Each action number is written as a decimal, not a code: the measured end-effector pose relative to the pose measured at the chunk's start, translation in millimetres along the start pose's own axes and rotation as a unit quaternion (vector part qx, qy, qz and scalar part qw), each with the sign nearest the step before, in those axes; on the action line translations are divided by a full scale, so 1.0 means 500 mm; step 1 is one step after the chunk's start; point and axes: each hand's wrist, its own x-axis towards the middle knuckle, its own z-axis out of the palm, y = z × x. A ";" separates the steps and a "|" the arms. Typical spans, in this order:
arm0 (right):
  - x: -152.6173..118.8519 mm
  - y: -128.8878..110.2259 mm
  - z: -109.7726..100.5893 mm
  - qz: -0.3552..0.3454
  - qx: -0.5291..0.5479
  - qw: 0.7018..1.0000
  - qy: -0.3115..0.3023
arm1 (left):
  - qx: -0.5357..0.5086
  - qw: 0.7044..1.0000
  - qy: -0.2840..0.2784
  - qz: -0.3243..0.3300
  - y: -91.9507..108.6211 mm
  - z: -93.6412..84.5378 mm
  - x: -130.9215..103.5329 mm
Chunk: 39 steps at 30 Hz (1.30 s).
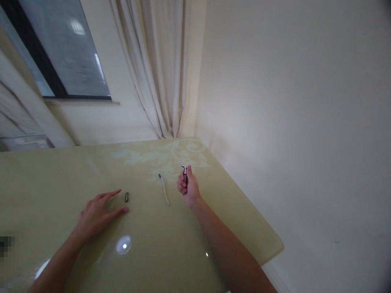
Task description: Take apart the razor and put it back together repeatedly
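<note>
A razor handle (185, 176) with a bare silver neck stands upright in my right hand (191, 187), the fingers wrapped round it and the thumb pointing up. Just beyond the fingertips of my left hand (99, 211) lies a small black and green razor cartridge (126, 197). The thumb and index finger are spread either side of it, apart from it. Between my two hands a white toothbrush (164, 190) with a dark head rests on the table.
The glossy pale green table (146, 252) reaches a white wall (290, 122) on the right. Behind it hang a beige curtain (155, 61) and a dark-framed window (67, 53). A clear plastic-looking container (27, 141) sits at the far left.
</note>
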 end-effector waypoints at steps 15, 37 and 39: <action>-0.054 0.039 0.034 0.055 -0.203 0.976 -0.058 | -0.226 0.967 0.069 0.097 0.094 0.007 -0.027; -0.092 0.047 0.063 0.182 -0.050 0.967 -0.169 | -0.541 0.827 -0.016 0.151 0.236 0.019 -0.112; -0.093 0.050 0.062 0.186 -0.037 0.966 -0.173 | -0.559 0.816 -0.029 0.143 0.240 0.022 -0.115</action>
